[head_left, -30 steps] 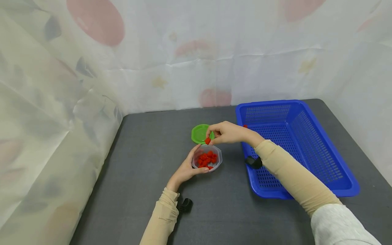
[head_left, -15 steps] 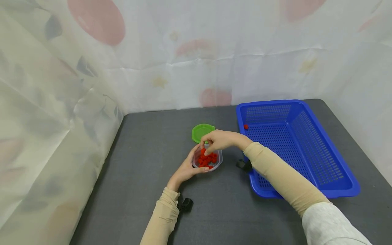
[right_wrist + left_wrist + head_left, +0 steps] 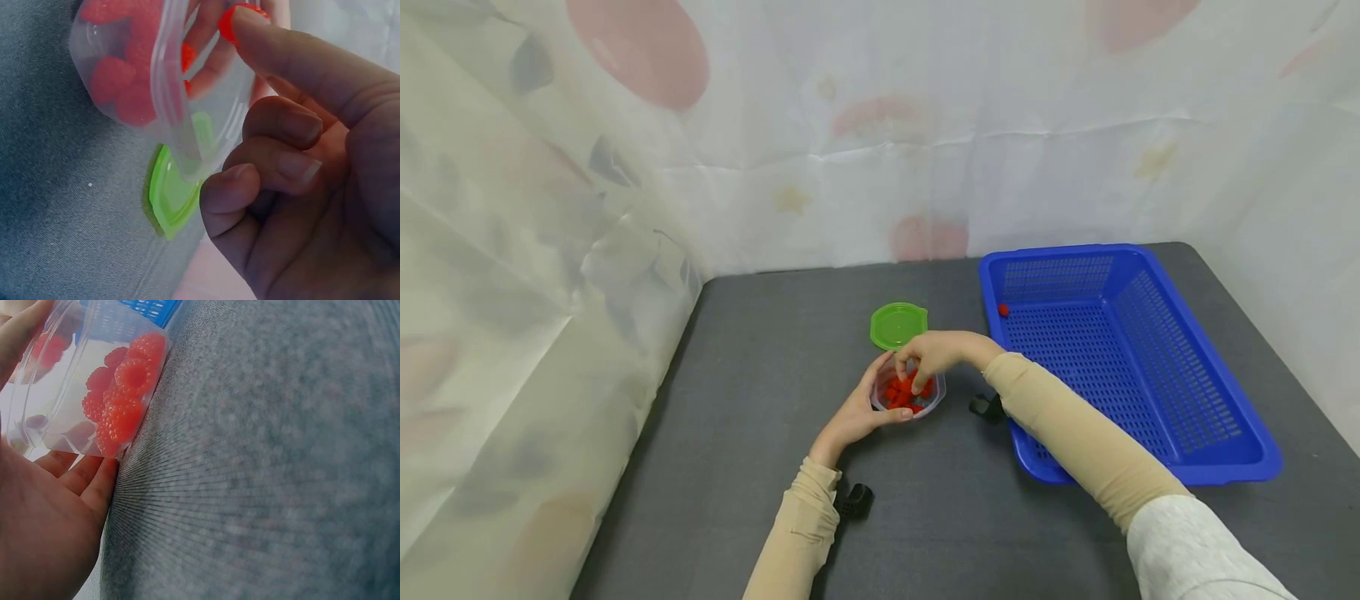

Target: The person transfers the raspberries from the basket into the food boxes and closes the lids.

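My left hand [image 3: 848, 423] grips a clear plastic container [image 3: 164, 87] round its side, fingers and thumb at opposite walls. Inside, several red raspberries [image 3: 124, 394] lie bunched on the bottom, as the left wrist view shows. Over the container's mouth is my right hand [image 3: 946, 350], pinching one raspberry [image 3: 227, 26] between thumb and forefinger. That berry is apart from the bunch and partly hidden behind the thumb. The other right fingers are curled toward the palm. A green lid [image 3: 898, 324] lies flat on the table just behind the container.
On the right stands a blue mesh basket [image 3: 1217, 392], with a single small red berry [image 3: 1003, 310] at its left inner side. The right forearm passes over the basket's near left corner. A patterned sheet [image 3: 820, 158] hangs behind the grey table [image 3: 745, 375].
My right hand has come down and a little toward me, bringing its raspberry from above the lid to the container's mouth. The left hand and container have stayed in place.
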`<state>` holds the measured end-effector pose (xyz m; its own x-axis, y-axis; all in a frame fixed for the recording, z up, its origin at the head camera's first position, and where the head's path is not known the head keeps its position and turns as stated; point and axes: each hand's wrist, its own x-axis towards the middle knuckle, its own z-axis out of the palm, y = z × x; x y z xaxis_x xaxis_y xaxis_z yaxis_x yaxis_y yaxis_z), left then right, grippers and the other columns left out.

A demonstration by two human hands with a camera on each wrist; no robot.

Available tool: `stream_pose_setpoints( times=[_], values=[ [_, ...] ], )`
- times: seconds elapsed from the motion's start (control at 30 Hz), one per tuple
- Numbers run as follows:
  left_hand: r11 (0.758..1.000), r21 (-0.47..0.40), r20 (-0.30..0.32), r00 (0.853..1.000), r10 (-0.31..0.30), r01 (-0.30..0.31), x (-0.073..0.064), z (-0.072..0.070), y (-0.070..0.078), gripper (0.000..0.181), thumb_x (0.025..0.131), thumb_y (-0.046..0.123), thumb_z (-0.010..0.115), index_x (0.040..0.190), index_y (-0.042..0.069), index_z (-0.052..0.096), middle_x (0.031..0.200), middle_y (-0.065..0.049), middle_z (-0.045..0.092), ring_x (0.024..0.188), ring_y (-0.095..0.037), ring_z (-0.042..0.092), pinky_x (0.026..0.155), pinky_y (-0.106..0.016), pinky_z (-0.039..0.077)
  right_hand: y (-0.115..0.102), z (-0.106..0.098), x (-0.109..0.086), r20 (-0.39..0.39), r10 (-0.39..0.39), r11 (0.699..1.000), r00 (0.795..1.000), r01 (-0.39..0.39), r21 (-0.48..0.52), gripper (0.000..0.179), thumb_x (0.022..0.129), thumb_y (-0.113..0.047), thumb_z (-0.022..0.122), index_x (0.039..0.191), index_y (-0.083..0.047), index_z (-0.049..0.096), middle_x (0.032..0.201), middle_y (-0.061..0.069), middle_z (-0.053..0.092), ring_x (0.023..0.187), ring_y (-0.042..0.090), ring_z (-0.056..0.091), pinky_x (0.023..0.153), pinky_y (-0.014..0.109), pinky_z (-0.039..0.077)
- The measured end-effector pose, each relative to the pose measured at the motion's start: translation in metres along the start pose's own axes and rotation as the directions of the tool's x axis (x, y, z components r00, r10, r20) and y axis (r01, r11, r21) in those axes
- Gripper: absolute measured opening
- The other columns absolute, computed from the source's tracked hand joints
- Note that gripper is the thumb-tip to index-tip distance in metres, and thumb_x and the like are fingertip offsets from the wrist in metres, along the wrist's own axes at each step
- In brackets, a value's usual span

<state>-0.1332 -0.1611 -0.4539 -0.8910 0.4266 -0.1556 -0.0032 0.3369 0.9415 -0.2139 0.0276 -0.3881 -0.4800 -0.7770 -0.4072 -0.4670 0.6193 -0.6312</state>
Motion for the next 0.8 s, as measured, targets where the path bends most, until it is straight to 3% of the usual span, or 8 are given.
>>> stream_pose_setpoints(
  times=[0.27, 0.8],
  values=[
    [1.000, 0.011, -0.005, 1.000, 0.006, -0.006, -0.0003, 0.0009, 0.0026, 0.095, 0.079, 0.020, 0.074, 0.151, 0.018, 0.011, 0.148, -0.003, 0.035, 0.135, -0.022, 0.037, 0.113, -0.046, 0.026, 0.0008, 0.0033, 0.0029, 0.018, 0.060, 0.998, 0.998, -0.060, -0.035, 0.018, 0.080, -0.011, 0.071, 0.096, -0.014, 0.063, 0.079, -0.001, 0.052, 0.066, 0.012, 0.044, 0.057, 0.022, 0.039],
    [1.000, 0.008, -0.005, 1.000, 0.003, -0.003, -0.0007, 0.0007, 0.0035, 0.096, 0.079, 0.019, 0.075, 0.150, 0.018, 0.011, 0.149, -0.003, 0.033, 0.136, -0.021, 0.035, 0.114, -0.046, 0.024, -0.0005, 0.0024, 0.0037, 0.033, 0.061, 0.998, 0.998, -0.059, -0.035, 0.021, 0.083, -0.016, 0.068, 0.103, -0.014, 0.064, 0.081, -0.001, 0.052, 0.068, 0.011, 0.044, 0.059, 0.021, 0.039]
  ],
)
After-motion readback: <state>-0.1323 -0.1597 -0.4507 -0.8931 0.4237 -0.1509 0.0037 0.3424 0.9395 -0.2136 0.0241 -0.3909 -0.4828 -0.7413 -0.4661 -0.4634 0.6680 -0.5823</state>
